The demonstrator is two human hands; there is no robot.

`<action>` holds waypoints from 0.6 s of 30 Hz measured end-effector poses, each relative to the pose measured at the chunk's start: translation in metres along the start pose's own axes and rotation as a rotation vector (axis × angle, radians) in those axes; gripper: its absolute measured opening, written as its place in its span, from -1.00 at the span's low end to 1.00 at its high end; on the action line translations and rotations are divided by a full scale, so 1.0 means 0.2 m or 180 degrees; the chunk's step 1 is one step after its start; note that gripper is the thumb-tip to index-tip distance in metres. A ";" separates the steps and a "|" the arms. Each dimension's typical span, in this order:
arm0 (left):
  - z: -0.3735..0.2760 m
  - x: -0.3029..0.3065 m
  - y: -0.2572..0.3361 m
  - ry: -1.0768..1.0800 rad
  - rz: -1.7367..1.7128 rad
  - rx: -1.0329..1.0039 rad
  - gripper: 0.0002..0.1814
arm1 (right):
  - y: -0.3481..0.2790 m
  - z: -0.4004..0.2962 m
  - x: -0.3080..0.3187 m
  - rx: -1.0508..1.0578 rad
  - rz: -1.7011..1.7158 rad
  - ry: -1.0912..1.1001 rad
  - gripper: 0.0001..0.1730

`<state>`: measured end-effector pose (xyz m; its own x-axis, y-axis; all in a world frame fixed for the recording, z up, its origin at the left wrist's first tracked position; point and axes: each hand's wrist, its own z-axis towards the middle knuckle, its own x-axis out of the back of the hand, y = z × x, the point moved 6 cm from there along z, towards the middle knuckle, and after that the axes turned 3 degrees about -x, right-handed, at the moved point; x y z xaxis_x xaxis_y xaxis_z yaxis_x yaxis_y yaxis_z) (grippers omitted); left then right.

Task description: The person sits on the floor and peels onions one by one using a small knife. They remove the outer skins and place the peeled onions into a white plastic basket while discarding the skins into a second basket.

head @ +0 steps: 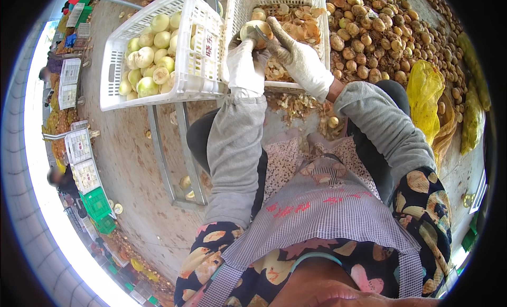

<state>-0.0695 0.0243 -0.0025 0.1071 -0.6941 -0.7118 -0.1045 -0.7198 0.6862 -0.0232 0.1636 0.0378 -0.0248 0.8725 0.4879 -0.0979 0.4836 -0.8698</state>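
Note:
My left hand (247, 63), in a white glove, is closed around a partly peeled onion (249, 29) above a white plastic crate (324, 49) of onion skins. My right hand (299, 59), in a glove with soiled fingers, holds a small knife (261, 33) whose blade lies against the onion. Part of the knife is hidden by the fingers. Loose brown skins (303, 27) fill much of the crate, and another pale onion (258, 14) lies beyond the held one. To the left, peeled onions (148, 65) sit in a tilted white crate (202, 57).
Unpeeled onions (372, 33) are heaped on the floor at the right, beside a yellow mesh bag (425, 97). A metal frame (184, 148) stands under the left crate. Skins litter the floor before my feet. At the far left are other people (65, 180) and crates (79, 148).

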 end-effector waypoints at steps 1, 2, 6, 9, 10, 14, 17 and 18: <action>-0.03 -0.04 0.03 0.0176 -0.0030 0.0019 -0.66 | 0.01 0.00 0.00 -0.0133 -0.0068 -0.0100 -0.29; -0.04 -0.06 0.03 0.0253 0.0051 0.0029 -0.66 | 0.01 0.00 -0.01 -0.0155 -0.0063 -0.0139 -0.29; -0.07 -0.05 0.05 0.0421 0.0489 -0.0003 -0.62 | -0.03 0.00 0.01 -0.0345 -0.0331 -0.0373 -0.29; -0.07 -0.04 0.06 0.0323 0.0690 -0.0105 -0.60 | -0.02 0.01 -0.01 -0.0058 -0.0575 -0.0205 -0.33; -0.07 -0.05 0.07 0.0269 0.0725 -0.0141 -0.59 | -0.01 0.02 -0.01 0.0119 -0.0624 -0.0080 -0.34; -0.09 -0.13 0.08 0.0284 0.0829 -0.0189 -0.64 | 0.06 0.07 -0.01 0.0289 0.0451 0.0061 -0.41; -0.08 -0.10 0.08 0.0108 0.0524 -0.0202 -0.68 | 0.02 0.07 0.00 0.0009 0.1366 -0.0195 -0.46; -0.07 -0.10 0.08 0.0033 0.0530 -0.0205 -0.67 | 0.01 0.06 0.01 -0.0233 0.1664 -0.0339 -0.47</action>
<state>-0.0586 0.0257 0.0252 0.1037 -0.8034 -0.5863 -0.0581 -0.5933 0.8028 -0.0364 0.1659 0.0380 -0.1529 0.9882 -0.0101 0.0240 -0.0065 -0.9997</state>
